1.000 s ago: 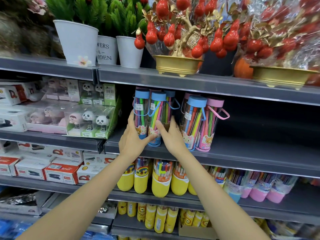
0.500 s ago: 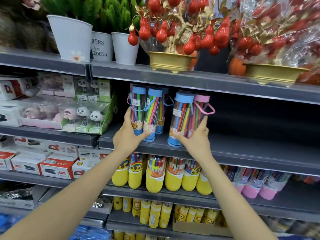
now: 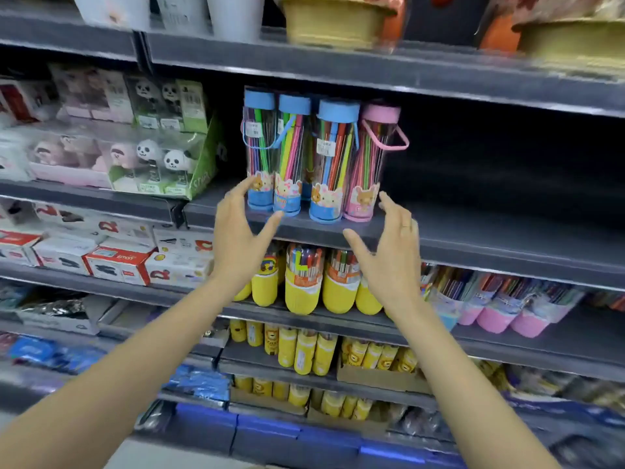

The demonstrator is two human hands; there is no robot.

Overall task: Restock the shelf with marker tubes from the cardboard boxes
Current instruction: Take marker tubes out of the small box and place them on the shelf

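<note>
Both hands — left hand [image 3: 241,228] and right hand [image 3: 389,245] — hovered with fingers spread, holding nothing, just before four upright marker tubes [image 3: 324,160] on the shelf [image 3: 473,228].

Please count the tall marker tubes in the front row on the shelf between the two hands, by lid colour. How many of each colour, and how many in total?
Blue-lid tubes: 3
Pink-lid tube: 1
Total: 4
Whether more tubes stand behind this row cannot be told.
</note>
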